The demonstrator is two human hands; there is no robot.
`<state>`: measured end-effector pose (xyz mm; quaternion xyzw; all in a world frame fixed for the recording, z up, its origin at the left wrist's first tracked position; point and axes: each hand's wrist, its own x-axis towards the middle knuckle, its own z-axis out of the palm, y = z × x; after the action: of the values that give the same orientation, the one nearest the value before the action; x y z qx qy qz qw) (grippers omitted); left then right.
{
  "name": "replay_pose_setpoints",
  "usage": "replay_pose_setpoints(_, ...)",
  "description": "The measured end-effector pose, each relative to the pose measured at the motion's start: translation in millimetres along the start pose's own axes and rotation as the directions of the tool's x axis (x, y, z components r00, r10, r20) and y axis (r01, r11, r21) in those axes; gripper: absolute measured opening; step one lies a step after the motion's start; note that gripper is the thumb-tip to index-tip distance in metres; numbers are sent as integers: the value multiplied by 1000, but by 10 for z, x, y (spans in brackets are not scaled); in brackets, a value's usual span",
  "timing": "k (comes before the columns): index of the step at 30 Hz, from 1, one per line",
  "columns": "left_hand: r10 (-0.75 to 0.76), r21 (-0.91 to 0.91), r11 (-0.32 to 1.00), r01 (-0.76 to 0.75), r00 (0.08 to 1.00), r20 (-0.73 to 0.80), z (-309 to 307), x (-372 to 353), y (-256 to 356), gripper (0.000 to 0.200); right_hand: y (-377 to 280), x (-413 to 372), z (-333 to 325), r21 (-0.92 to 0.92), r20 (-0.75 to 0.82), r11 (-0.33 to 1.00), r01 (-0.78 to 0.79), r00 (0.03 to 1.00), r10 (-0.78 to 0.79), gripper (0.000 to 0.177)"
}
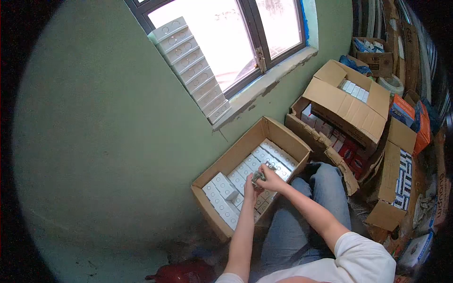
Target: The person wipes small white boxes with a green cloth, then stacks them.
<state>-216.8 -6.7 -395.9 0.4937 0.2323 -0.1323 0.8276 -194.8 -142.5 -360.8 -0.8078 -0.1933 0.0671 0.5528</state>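
Note:
My left hand is closed around a small grey-green, partly shiny piece; its kind is too small to make out. Fingers of my right hand close on the same piece from the right, and a small metallic bit shows just beyond their tips. Both hands are over an open cardboard box beside my knees. Inside it lie rows of white boxes with round marks, and one white block sits higher than the rest.
More white boxes stand stacked on the window sill. To the right are an open carton with white boxes, a torn carton with red and white packs, and another carton. A red bag-like thing lies at the bottom.

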Motion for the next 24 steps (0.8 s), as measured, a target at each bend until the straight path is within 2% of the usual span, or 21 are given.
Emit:
replay_pose_setpoints(2, 68, -47, 996, -70, 997, -43, -38, 44, -17, 44, -49, -59, 23, -100, 15, 995, 7, 1000, -6, 38)
replay_pose_setpoints(6, 152, -73, 984, -160, 983, -108, -96, 48, -41, 42, 51, 3, 49, -85, 76, 996, 39, 997, -32, 37)
replay_pose_setpoints(8, 118, -39, 992, -123, 986, -118, -97, 33, -42, 41, 5, 16, -13, -115, 136, 993, 0, 991, 16, 37)
replay_pose_setpoints(11, 124, -18, 992, -127, 986, -113, -14, -27, -5, 40, 47, 21, -41, -93, 116, 995, 30, 993, -19, 38)
replay_pose_setpoints(15, 137, -81, 986, -144, 986, -95, 35, -61, 31, 40, 89, 20, -17, 29, 2, 999, -16, 1000, 16, 37)
replay_pose_setpoints(18, 178, -174, 969, -175, 984, 3, 28, -13, 19, 41, 100, 29, -1, 118, -80, 990, -80, 993, 90, 36)
replay_pose_setpoints(21, 106, -203, 974, -98, 994, 25, 20, 27, -13, 37, 167, 89, 32, 49, -222, 998, -44, 974, 54, 35)
replay_pose_setpoints(24, 59, -268, 963, -17, 987, 150, 37, 9, 5, 39, 94, 68, 39, 373, -260, 927, -39, 955, 145, 36)
